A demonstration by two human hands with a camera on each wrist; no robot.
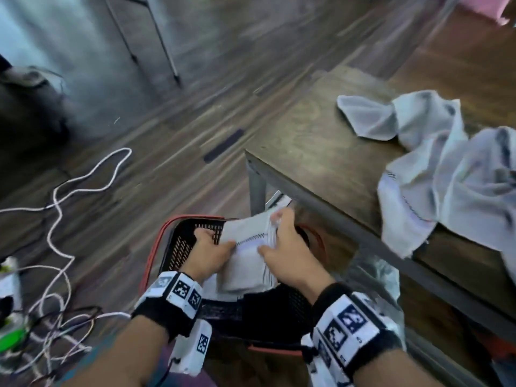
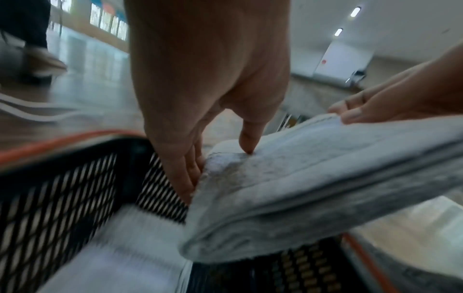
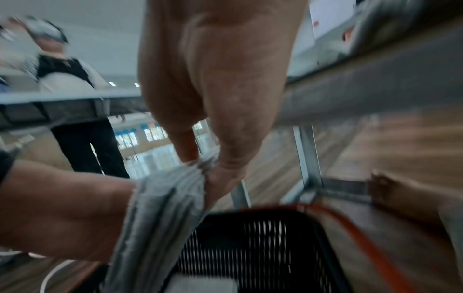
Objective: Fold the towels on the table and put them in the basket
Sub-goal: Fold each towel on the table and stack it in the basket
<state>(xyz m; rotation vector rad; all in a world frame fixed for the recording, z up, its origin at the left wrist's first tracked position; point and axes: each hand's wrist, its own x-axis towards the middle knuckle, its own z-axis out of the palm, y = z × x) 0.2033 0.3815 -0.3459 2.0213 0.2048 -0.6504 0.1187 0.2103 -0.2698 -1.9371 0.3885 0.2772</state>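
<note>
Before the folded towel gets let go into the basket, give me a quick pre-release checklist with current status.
1. Both hands hold the folded towel: left hand, right hand: ok.
2. Towel is over the basket opening: ok.
3. Fold intact, layers stacked: ok.
4. Landing spot: a white towel already lies inside; room beside it: cannot tell.
5. Towel clear of the table edge: ok.
6. All towels folded: not ok, unfolded towels remain on the table.

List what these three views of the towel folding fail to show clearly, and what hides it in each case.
1. Basket floor, head view: covered by the folded towel and both hands.
2. Number of unfolded towels on the table: heap overlaps and is cut by the right edge.
3. White cloth in the basket, left wrist view: motion blur hides its fold.
4. Right hand fingertips, right wrist view: blurred, buried in towel.
</note>
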